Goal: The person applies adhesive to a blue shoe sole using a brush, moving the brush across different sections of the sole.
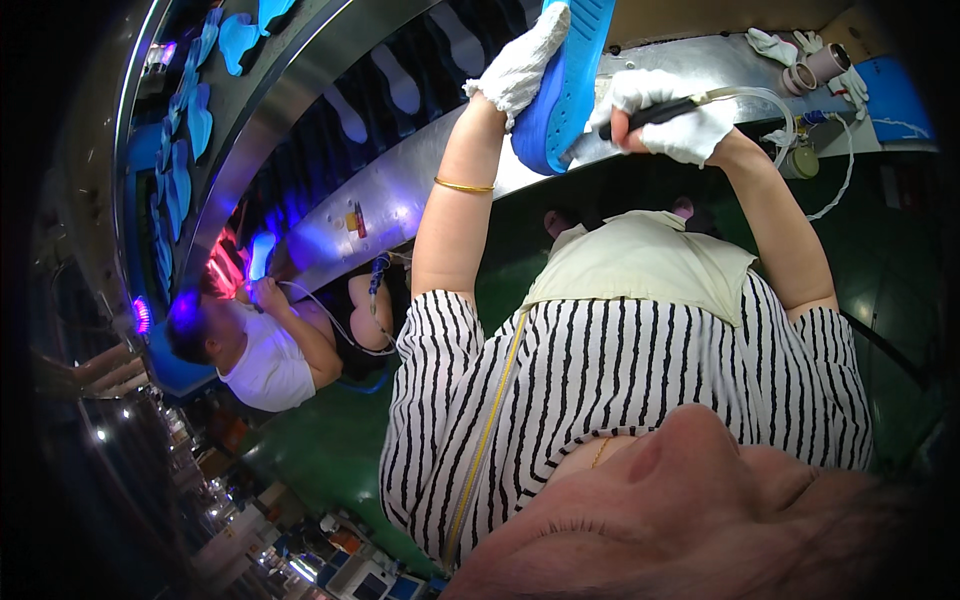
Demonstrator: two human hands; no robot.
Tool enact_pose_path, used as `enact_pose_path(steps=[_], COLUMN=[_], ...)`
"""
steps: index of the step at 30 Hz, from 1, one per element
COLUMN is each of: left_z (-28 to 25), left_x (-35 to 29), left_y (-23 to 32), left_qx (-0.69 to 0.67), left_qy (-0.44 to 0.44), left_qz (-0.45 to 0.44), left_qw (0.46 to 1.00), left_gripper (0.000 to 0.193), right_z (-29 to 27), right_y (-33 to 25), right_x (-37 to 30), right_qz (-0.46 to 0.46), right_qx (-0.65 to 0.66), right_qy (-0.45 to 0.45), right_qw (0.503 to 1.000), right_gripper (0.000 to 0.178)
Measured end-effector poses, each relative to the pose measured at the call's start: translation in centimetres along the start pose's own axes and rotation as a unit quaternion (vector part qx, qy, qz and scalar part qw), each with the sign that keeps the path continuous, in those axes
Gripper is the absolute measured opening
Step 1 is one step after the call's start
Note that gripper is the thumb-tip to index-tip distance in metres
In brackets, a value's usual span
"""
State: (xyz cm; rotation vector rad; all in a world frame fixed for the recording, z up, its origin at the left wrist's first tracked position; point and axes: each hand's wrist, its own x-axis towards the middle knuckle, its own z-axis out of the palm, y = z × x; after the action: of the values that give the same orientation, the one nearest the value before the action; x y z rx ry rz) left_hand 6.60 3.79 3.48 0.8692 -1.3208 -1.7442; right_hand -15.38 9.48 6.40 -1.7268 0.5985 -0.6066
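Head view: a blue slipper is held up at the top, over the near edge of a metal ledge, its darker strap lowest. It can be judged light and springy, like moulded foam, easily bent but hardly fragile; it is best gripped by the sole's rim, with the strap left unsqueezed. Its side is grasped by the gloved left hand. In the gloved right hand a black-handled tool is clenched, pointed toward the strap; whether contact is made cannot be told. A clear hose is curved behind it. Spare gloves are left farther right; on the left, a co-worker is seated.
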Motion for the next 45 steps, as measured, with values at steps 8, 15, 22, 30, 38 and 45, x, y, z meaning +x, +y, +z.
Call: enact_pose_path(steps=[8, 15, 22, 30, 38, 45], left_z=[-0.6, -1.1, -1.9, -1.9, 3.3, 4.3], left_x=[1.1, 0.8, -2.2, -4.1, -2.8, -2.2], left_y=[-0.5, 0.2, 3.7, -6.0, -7.1, -5.3], left_qx=[-0.015, -0.021, -0.241, -0.5, -0.446, -0.394], left_qy=[0.02, 0.03, 0.008, 0.018, 0.025, 0.099], left_qz=[-0.036, -0.049, 0.154, -0.009, 0.036, 0.066], left_qw=[0.999, 0.998, 0.958, 0.866, 0.894, 0.911], left_gripper=[0.095, 0.089, 0.092, 0.068, 0.063, 0.065], right_z=[-0.4, -2.3, -4.1, -1.4, -1.9, 0.1], right_y=[1.0, 1.2, 0.2, 2.3, 2.3, 1.3], right_x=[0.1, 1.1, 0.5, 1.3, 4.8, 3.6], right_qz=[0.002, -0.122, -0.071, -0.056, -0.165, -0.135], right_qx=[-0.117, -0.196, -0.006, 0.036, -0.201, -0.139], right_qy=[0.013, 0.049, 0.128, 0.255, 0.38, 0.306], right_qw=[0.993, 0.972, 0.989, 0.965, 0.888, 0.932], right_gripper=[0.008, 0.014, 0.013, 0.018, 0.016, 0.017])
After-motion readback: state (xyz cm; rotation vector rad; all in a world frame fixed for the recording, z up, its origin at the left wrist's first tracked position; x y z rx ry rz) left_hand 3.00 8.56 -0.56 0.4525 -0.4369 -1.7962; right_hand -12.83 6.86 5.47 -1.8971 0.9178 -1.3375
